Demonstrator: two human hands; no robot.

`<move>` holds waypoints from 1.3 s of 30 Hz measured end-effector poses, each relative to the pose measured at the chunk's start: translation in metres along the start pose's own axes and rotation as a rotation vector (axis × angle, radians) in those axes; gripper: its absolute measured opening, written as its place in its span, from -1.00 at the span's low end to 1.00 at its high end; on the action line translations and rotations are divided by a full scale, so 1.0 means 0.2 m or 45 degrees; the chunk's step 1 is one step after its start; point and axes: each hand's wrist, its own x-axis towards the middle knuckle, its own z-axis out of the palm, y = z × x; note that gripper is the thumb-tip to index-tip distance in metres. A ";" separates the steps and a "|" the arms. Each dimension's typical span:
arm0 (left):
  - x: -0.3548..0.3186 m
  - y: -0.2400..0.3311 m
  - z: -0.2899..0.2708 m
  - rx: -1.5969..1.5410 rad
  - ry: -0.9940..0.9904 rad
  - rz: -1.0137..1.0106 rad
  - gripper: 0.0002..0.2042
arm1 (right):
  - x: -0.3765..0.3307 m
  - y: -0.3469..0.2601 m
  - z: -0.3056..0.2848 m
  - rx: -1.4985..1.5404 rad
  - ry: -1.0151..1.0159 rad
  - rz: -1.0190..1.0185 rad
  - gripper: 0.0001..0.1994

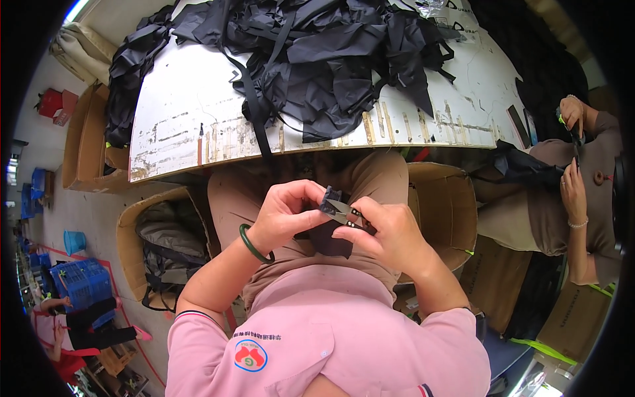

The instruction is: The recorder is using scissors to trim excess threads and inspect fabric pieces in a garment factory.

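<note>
In front of my lap, my left hand (288,212) pinches the edge of a dark fabric piece (332,243) between thumb and fingers, and the rest of the piece hangs down over my thighs. My right hand (393,235) is closed around small metal thread snips (341,210). Their blades point left and lie against the held edge of the fabric, close to my left fingertips. Whether the blades have a thread between them is too small to tell. A green bangle (250,245) circles my left wrist.
Ahead is a worn white table (178,112) heaped with black fabric pieces (337,59); a strap dangles over its edge. Cardboard boxes stand at my left (129,245) and right (456,212), the left one holding grey-black bags (169,235). At the right, a co-worker's hands (574,192) handle black fabric.
</note>
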 end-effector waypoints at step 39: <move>0.03 -0.09 0.18 0.214 -0.003 -0.056 -0.89 | -0.10 0.13 0.05 0.811 0.140 0.190 -0.73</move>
